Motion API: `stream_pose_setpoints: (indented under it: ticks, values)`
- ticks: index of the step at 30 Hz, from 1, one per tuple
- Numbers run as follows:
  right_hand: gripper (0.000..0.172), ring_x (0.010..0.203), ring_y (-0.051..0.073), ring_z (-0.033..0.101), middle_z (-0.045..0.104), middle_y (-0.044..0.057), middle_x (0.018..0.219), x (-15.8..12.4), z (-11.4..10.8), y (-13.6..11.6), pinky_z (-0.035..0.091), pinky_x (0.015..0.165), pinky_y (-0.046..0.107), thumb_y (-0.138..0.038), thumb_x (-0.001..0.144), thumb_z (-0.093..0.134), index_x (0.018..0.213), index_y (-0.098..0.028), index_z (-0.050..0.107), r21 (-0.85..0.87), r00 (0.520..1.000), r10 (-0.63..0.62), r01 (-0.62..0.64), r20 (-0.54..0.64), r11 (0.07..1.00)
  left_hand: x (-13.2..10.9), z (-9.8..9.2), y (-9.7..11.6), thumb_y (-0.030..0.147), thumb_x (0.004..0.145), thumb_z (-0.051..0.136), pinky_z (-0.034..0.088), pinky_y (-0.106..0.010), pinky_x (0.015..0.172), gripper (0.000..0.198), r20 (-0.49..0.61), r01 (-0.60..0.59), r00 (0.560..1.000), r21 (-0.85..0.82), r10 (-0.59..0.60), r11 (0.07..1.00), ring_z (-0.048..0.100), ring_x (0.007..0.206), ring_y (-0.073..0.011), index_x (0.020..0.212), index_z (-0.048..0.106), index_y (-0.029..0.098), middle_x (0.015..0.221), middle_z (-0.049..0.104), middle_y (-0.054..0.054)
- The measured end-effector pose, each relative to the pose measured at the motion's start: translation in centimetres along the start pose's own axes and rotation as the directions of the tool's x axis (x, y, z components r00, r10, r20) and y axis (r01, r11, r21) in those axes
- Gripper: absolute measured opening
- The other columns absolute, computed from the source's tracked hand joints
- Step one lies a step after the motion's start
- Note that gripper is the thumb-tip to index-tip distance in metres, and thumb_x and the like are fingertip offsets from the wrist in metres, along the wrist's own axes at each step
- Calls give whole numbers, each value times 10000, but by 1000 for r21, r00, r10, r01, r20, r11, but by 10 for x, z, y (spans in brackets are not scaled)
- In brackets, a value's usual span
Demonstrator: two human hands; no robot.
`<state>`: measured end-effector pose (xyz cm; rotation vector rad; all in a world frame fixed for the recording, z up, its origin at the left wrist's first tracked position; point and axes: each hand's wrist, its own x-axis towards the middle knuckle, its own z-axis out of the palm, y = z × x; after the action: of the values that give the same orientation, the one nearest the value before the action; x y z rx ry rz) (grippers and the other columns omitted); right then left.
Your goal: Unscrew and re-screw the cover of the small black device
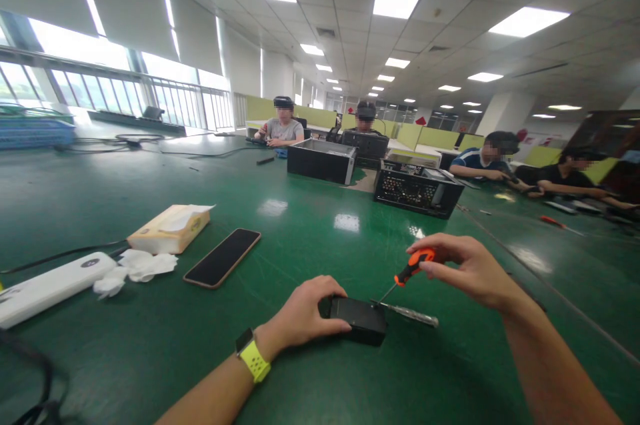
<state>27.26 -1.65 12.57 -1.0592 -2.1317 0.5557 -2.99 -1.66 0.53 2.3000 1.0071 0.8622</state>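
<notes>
My left hand (313,310), with a yellow-strapped watch on its wrist, grips a small black box-shaped device (359,319) by its left end against the table. My right hand (457,269) pinches the orange and black handle of a screwdriver (413,267). Its shaft slants down to the left, and the tip meets the device's upper right corner; whether it sits in a screw is too small to tell. Just right of the device lies a second screwdriver with a clear handle (417,315), flat on the table.
On the green table (280,245) lie a phone (223,257), a tissue pack (171,227), crumpled tissues (145,265) and a white power strip (55,285). Two computer cases (320,163) stand farther back. A red screwdriver (553,221) lies at right. Several people sit around the table.
</notes>
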Motion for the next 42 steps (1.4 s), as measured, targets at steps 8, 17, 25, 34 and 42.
stream_pose_setpoints:
  ticks: [8, 17, 25, 34, 42]
  values:
    - [210, 822, 203, 708, 758, 54, 971, 1, 0, 1, 563, 660, 282, -320, 862, 680, 1043, -221, 717, -23, 998, -55, 54, -32, 998, 1, -1, 0, 401, 733, 826, 462, -317, 815, 388, 14, 0, 1000, 10, 0, 1000, 615, 910, -232, 1017, 678, 183, 994, 670, -51]
    - [215, 844, 206, 710, 757, 61, 996, 2, 4, 6, 569, 676, 285, -299, 868, 667, 1062, -214, 704, -34, 999, -39, 39, 7, 999, 0, -1, 0, 404, 729, 829, 462, -324, 825, 391, 12, -6, 1000, 8, 6, 1000, 619, 913, -234, 1014, 678, 182, 998, 673, -57]
    - [225, 701, 166, 674, 754, 49, 907, 2, 6, 4, 531, 615, 263, -340, 859, 671, 1032, -199, 706, -120, 995, -96, 90, -40, 989, 0, -1, 1, 416, 735, 821, 461, -324, 829, 388, 11, -2, 1000, 6, 2, 1000, 619, 912, -234, 1013, 680, 186, 998, 673, -58]
    - [290, 596, 139, 596, 693, 13, 751, 0, 15, -9, 452, 573, 254, -368, 900, 627, 1123, -189, 676, -358, 972, -230, 197, -52, 913, 0, 0, -1, 423, 742, 817, 452, -310, 807, 385, 11, -9, 1000, 4, 9, 1000, 612, 899, -226, 1010, 673, 187, 982, 669, -46]
    - [281, 526, 117, 546, 651, -13, 663, -4, 10, -14, 426, 526, 232, -342, 883, 651, 1116, -189, 683, -333, 976, -216, 193, -34, 923, 0, -1, 0, 430, 744, 814, 451, -308, 806, 388, 15, -6, 1000, 12, 6, 1000, 603, 890, -221, 1009, 674, 185, 973, 664, -43]
